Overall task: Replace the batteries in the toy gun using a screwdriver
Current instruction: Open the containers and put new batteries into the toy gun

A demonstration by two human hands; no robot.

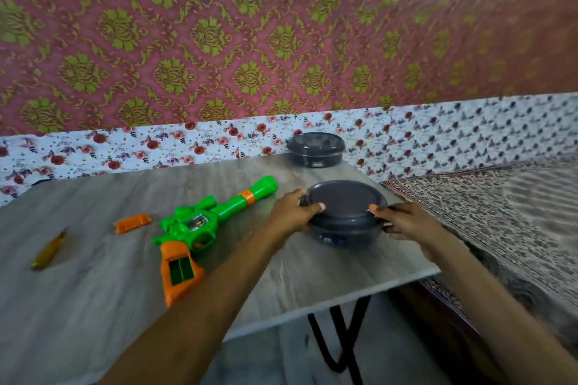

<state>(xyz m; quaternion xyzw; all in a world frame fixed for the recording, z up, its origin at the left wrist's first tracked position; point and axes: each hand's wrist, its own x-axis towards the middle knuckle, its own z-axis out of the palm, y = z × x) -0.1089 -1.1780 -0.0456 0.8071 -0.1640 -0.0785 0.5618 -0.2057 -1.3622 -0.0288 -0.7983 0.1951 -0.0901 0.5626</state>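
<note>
A green and orange toy gun point(200, 225) lies on the grey table point(93, 291), its orange grip toward me with the battery bay open and showing green inside. Its orange cover point(133, 223) lies apart to the left. Farther left lies a yellow-handled screwdriver point(48, 251). At the table's right side stands a dark round lidded container point(344, 212). My left hand point(292, 212) grips its left rim with the thumb on the lid. My right hand point(406, 222) grips its right rim, thumb on the lid edge.
A second dark lidded container point(316, 149) stands at the table's far edge by the floral sheet point(156, 147). The table's right edge point(344, 297) ends just past my hands over black folding legs point(341, 337). A patterned bed cover point(500, 212) lies to the right.
</note>
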